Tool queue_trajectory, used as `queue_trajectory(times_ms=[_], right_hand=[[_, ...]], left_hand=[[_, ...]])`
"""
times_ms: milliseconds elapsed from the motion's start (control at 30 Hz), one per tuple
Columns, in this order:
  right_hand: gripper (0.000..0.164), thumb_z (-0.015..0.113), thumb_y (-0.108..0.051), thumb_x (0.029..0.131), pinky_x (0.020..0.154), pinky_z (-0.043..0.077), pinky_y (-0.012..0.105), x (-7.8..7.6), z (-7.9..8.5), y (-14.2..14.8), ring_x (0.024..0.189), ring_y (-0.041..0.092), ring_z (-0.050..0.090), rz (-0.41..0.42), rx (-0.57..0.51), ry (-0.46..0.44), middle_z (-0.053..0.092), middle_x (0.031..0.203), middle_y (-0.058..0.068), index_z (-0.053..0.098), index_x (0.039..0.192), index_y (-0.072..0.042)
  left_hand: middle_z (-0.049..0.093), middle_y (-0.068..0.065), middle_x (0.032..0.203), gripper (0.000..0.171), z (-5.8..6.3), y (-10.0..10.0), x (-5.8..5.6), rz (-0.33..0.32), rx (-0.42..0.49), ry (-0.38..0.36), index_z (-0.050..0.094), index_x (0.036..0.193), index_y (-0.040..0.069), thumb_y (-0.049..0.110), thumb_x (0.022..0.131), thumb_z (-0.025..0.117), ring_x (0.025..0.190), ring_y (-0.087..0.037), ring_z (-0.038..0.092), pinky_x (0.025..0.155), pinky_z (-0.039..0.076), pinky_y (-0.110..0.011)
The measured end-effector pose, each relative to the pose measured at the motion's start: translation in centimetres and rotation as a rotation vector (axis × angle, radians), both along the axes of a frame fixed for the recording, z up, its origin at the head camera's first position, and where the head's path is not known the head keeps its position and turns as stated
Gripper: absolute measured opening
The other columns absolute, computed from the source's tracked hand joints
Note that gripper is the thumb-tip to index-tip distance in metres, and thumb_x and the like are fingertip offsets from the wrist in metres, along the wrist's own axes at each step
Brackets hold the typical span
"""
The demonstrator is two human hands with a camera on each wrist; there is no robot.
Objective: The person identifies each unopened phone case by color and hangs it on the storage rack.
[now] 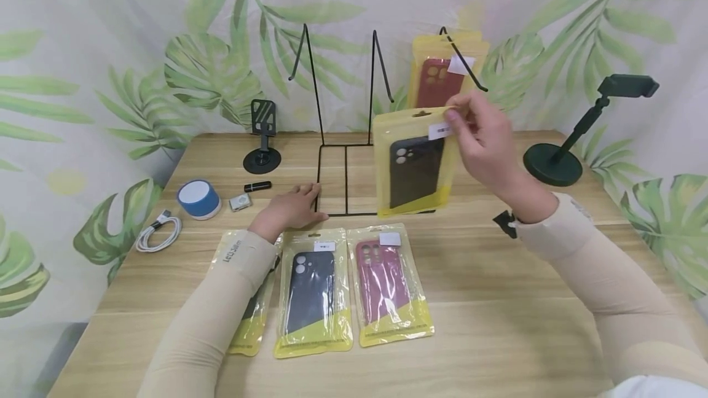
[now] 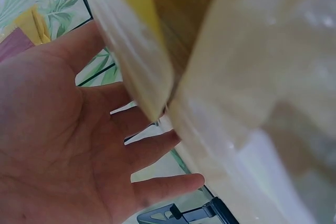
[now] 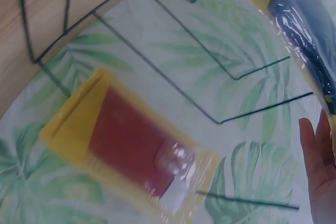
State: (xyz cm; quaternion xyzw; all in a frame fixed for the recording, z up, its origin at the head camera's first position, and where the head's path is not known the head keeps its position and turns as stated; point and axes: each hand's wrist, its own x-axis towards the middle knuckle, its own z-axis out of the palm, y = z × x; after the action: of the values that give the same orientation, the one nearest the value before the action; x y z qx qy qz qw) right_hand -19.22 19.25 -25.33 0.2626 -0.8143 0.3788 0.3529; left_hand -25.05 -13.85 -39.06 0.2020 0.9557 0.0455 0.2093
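Note:
My right hand pinches the top right corner of a clear-and-yellow bag with a black phone case, held upright in front of the black wire rack. In the right wrist view the fingers show beside the bag's edge. My left hand rests at the left front of the rack's base, fingers spread. On the rack's right hook hangs a bagged red phone case. Below the rack lie a bagged black case, a bagged dark red case and another bag, partly hidden by my left sleeve.
To the left stand a blue round speaker, a white coiled cable, a small silver device, a black stick and a black phone stand. A dark green phone stand stands at the right.

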Motion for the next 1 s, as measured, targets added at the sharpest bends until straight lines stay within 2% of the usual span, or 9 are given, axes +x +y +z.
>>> queue_trajectory(times_ms=[100, 200, 433, 633, 767, 1000], right_hand=[[0.013, 0.056, -0.006, 0.100, 0.058, 0.033, 0.018, -0.9, 0.0, -1.6, 0.067, 0.007, 0.043, 0.034, 0.002, -0.026, 0.057, 0.081, 0.016, 0.059, 0.100, 0.007], [0.014, 0.056, -0.009, 0.100, 0.057, 0.033, 0.019, -1.9, 0.0, -2.6, 0.064, 0.009, 0.042, 0.030, -0.010, -0.074, 0.053, 0.077, 0.010, 0.059, 0.101, 0.005], [0.022, 0.052, -0.018, 0.103, 0.058, 0.031, 0.023, -4.4, -0.2, -3.6, 0.064, 0.019, 0.041, -0.054, -0.005, -0.173, 0.051, 0.075, 0.010, 0.059, 0.107, 0.003], [0.029, 0.049, -0.026, 0.105, 0.062, 0.033, 0.025, -7.3, 0.1, -4.0, 0.069, 0.020, 0.044, -0.143, 0.030, -0.254, 0.054, 0.081, 0.009, 0.058, 0.115, -0.001], [0.034, 0.045, -0.031, 0.106, 0.066, 0.036, 0.028, -9.2, 0.5, -4.3, 0.073, 0.022, 0.047, -0.213, 0.060, -0.297, 0.058, 0.089, 0.009, 0.058, 0.121, -0.004], [0.039, 0.040, -0.039, 0.106, 0.083, 0.047, 0.037, -12.3, 1.3, -5.1, 0.095, 0.024, 0.058, -0.315, 0.106, -0.400, 0.066, 0.121, 0.010, 0.054, 0.127, -0.009]], left_hand=[[0.015, -0.021, 0.165, 0.082, -0.1, -0.1, 0.0, 0.001, 0.004, -0.002, 0.014, 0.159, 0.006, 0.050, 0.100, 0.050, 0.150, -0.047, 0.015, 0.114, 0.030, -0.065], [0.014, -0.019, 0.165, 0.082, -0.2, -0.1, 0.1, 0.004, 0.005, -0.003, 0.014, 0.159, 0.006, 0.050, 0.100, 0.050, 0.150, -0.046, 0.015, 0.114, 0.031, -0.064], [0.014, -0.017, 0.166, 0.082, 0.3, 0.0, 0.4, 0.016, 0.015, -0.007, 0.015, 0.159, 0.006, 0.049, 0.100, 0.052, 0.151, -0.045, 0.015, 0.116, 0.029, -0.063], [0.014, -0.018, 0.166, 0.082, 0.4, -0.1, 0.3, 0.017, 0.010, -0.011, 0.015, 0.159, 0.006, 0.049, 0.100, 0.051, 0.151, -0.046, 0.014, 0.117, 0.027, -0.063], [0.014, -0.018, 0.166, 0.082, 0.5, 0.0, 0.3, 0.018, -0.001, -0.013, 0.015, 0.159, 0.006, 0.050, 0.100, 0.051, 0.151, -0.045, 0.015, 0.116, 0.028, -0.064], [0.013, -0.017, 0.166, 0.083, 0.5, 0.0, 0.4, 0.022, -0.010, -0.014, 0.014, 0.160, 0.008, 0.052, 0.099, 0.051, 0.151, -0.045, 0.015, 0.116, 0.029, -0.063]])
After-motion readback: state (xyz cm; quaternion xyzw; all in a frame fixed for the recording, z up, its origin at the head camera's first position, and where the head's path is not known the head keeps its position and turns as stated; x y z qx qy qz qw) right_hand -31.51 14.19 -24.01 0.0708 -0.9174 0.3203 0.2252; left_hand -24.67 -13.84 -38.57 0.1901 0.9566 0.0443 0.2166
